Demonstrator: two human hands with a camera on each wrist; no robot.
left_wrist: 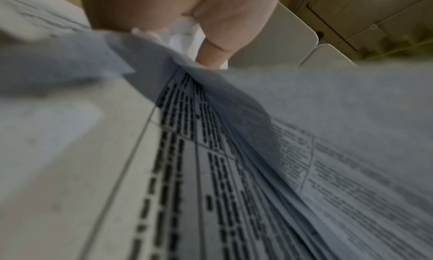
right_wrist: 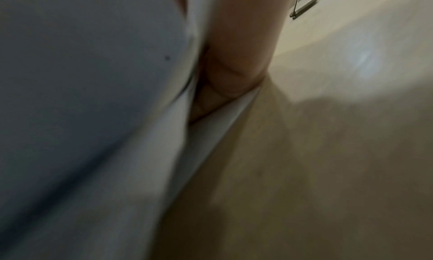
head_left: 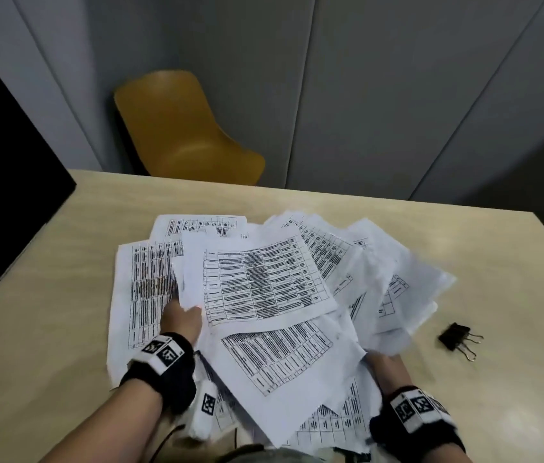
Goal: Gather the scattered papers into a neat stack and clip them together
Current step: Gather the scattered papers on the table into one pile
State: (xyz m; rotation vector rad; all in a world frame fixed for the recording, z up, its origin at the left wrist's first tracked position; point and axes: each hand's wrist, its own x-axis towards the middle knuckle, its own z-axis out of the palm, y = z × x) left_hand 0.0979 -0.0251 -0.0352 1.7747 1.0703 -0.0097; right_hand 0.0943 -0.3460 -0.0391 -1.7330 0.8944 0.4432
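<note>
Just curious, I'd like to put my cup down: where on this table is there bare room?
Bare table runs along the far edge behind the papers, and on the near left beside the left hand. The right side is free around the clip. The middle and near edge are crowded with papers and both hands.

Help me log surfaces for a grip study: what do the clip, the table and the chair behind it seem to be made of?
Binder clip: black body with thin silvery wire handles, probably painted metal. Table: pale beige with faint grain and a matte sheen, likely laminate rather than solid wood. Chair: a one-piece mustard-yellow shell with a soft gloss, probably moulded plastic.
</note>
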